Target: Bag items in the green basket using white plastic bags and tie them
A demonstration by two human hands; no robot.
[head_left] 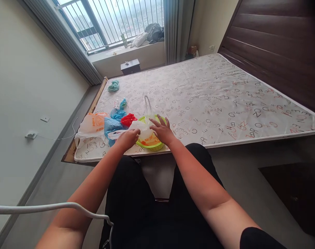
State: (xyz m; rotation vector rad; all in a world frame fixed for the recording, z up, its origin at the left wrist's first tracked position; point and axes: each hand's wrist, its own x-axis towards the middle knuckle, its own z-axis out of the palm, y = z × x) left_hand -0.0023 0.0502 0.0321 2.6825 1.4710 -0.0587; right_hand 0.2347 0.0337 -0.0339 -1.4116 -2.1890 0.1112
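Note:
A yellow-green basket [153, 147] rests near the front edge of the mattress. In it, partly over its rim, lies a whitish plastic bag [145, 130] with orange print; one handle loop stands up at the back. My left hand [130, 137] is closed on the bag's left side, its fingertips pressed together. My right hand [162, 129] lies over the bag and the basket's right rim with its fingers spread. Left of the basket are a red plastic bag [129, 120], a blue plastic bag [112, 126] and a white bag with orange print [91, 124].
The letter-patterned mattress [211, 103] stretches right to a dark headboard [271, 52]. A teal bundle [113, 86] lies at its far left corner. Beyond stand a small dark nightstand [130, 66] and a window sill with bags. A white cable [56, 206] crosses my left arm.

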